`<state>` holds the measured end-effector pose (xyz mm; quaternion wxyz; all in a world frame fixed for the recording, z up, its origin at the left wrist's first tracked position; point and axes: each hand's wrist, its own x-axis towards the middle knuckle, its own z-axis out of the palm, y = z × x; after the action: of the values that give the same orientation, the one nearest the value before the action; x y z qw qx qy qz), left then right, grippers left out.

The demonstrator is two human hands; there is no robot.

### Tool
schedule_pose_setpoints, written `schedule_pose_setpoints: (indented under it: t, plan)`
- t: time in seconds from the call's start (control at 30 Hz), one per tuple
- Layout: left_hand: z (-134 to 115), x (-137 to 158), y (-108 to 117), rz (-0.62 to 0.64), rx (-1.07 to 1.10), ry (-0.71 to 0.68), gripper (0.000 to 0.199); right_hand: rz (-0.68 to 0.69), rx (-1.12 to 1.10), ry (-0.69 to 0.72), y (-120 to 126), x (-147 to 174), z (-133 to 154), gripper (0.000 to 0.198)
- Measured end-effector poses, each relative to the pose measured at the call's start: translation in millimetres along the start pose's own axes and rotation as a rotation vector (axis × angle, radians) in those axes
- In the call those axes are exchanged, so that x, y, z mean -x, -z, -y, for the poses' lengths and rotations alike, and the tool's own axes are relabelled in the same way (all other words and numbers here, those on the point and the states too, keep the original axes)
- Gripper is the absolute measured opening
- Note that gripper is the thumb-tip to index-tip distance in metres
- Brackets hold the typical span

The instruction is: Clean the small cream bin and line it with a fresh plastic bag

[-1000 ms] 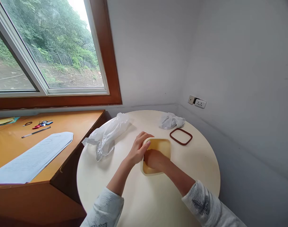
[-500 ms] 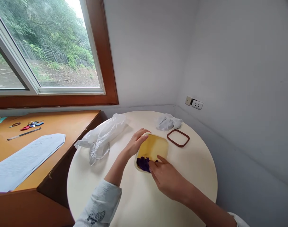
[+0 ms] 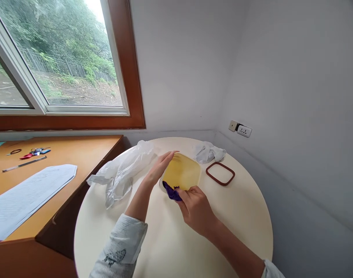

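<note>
A yellow, see-through-looking rectangular container (image 3: 184, 170) with rounded corners and a pale rim sits near the middle of the round table. My left hand (image 3: 161, 166) grips its left side, fingers stretched along the rim toward the far corner. At the near edge, my right hand (image 3: 195, 206) pinches a bunched dark purple cloth (image 3: 171, 192) between thumb and fingers. The cloth lies against the near left corner; part of it is hidden by the right hand. To the right of the container, a brown rounded-rectangle ring (image 3: 220, 173) lies flat, touched by neither hand.
A crumpled clear plastic bag (image 3: 127, 166) covers the table's left side; a smaller one (image 3: 209, 152) lies at the back right. The cream round table (image 3: 237, 224) stands beside a wooden desk (image 3: 89, 148) with papers (image 3: 34, 197), a pen (image 3: 24, 164) and keys (image 3: 39, 151).
The container has shifted a little left and away from me. My right hand has drawn the purple cloth up to the near rim, and my left thumb no longer shows inside the container.
</note>
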<state>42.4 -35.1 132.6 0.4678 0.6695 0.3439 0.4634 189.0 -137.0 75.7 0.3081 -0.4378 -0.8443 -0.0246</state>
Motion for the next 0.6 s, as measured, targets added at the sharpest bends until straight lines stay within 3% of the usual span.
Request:
schedule_pose_setpoints:
  t: [0.2, 0.33, 0.6]
  plan:
    - [4, 1, 20, 0.206, -0.119, 0.075, 0.051, -0.100, -0.048, -0.153, -27, -11, 0, 0.010]
    - [4, -2, 28, 0.242, -0.135, 0.100, 0.052, -0.095, -0.077, -0.200, -34, -17, 2, 0.014]
    - [1, -5, 27, 0.303, -0.124, 0.098, 0.048, 0.280, -0.143, -0.093, 7, -34, -6, 0.032]
